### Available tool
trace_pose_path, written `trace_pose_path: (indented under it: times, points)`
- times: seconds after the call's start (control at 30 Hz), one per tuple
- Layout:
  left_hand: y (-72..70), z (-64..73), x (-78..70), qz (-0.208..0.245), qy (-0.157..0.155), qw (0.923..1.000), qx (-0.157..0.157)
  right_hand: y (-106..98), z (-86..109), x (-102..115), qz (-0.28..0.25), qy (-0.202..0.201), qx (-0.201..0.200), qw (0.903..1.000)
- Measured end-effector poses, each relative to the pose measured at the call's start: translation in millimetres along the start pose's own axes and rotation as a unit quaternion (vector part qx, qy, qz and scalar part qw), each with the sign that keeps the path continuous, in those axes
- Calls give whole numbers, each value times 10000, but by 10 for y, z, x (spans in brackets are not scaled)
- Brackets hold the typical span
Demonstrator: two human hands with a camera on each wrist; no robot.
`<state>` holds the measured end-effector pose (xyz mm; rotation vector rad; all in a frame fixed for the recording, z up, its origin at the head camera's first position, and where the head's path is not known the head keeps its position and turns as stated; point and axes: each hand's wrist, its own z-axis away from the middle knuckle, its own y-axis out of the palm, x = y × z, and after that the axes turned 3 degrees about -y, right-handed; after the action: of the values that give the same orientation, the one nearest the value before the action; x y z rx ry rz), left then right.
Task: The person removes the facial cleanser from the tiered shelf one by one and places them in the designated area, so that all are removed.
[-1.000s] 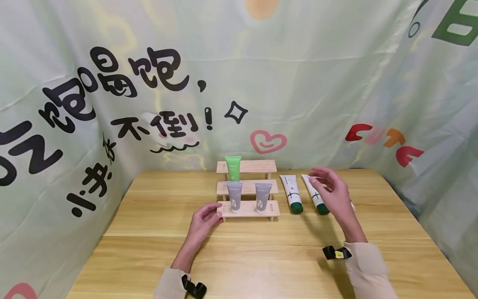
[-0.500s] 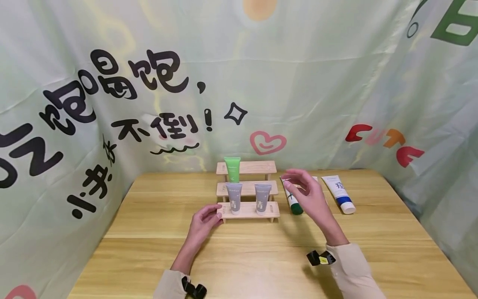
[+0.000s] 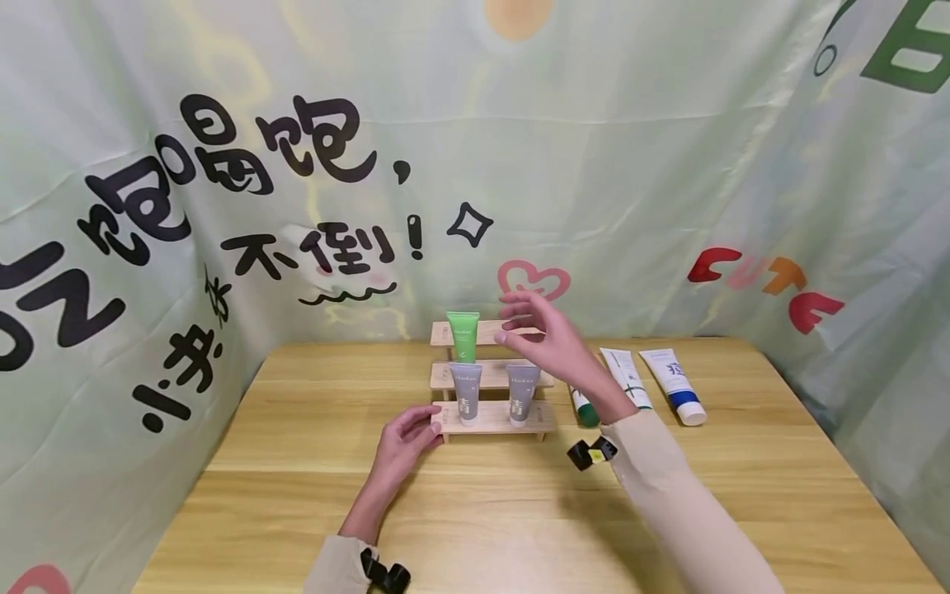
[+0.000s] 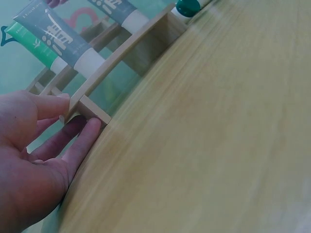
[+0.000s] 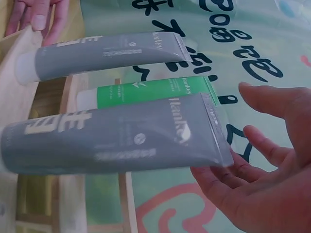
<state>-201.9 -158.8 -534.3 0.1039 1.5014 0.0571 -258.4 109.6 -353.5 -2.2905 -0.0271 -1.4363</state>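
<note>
Hands [image 3: 403, 444] [image 3: 547, 334]: left around rack's [image 3: 493, 418] end, right loosely curved near grey tube [image 3: 523, 394]

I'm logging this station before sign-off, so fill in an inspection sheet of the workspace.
Surface: light-brown wood-grain tabletop.
Job's things: pale wooden three-tier stand; left grey squeeze tube with white cap and right grey squeeze tube with white cap, both upright on the lowest tier; bright green tube with white cap, upright on the middle tier. Lying right of the stand: green-capped white tube, partly hidden; white tube with green stripe; white tube with blue band.
Clutter: nothing seen.
Grippers: left hand pinches the stand's lower left end; right hand, near the right grey tube's top, holds nothing visible.
Cables: nothing seen.
Surroundings: pale green printed fabric backdrop.
</note>
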Motion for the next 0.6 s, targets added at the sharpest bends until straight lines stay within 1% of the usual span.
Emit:
trace_pose_path:
  times: [0.1, 0.27, 0.33, 0.47, 0.6]
  points:
    - [-11, -3, 0, 6, 6, 10000, 14, 53, -163, 10, 69, 126, 217, 9997]
    - [-9, -6, -3, 45, -7, 10000, 1, 139, -333, -15, 145, 335, 603, 9975]
    - [-4, -3, -1, 58, 6, 10000, 4, 171, -377, -46, 175, 445, 762, 9959]
    - [3, 2, -4, 64, 52, 10000, 30, 221, -435, -111, 447, 598, 1066, 9915]
    - [0, -3, -2, 78, 60, 9999, 63, 244, -454, -121, 761, 660, 1240, 9872]
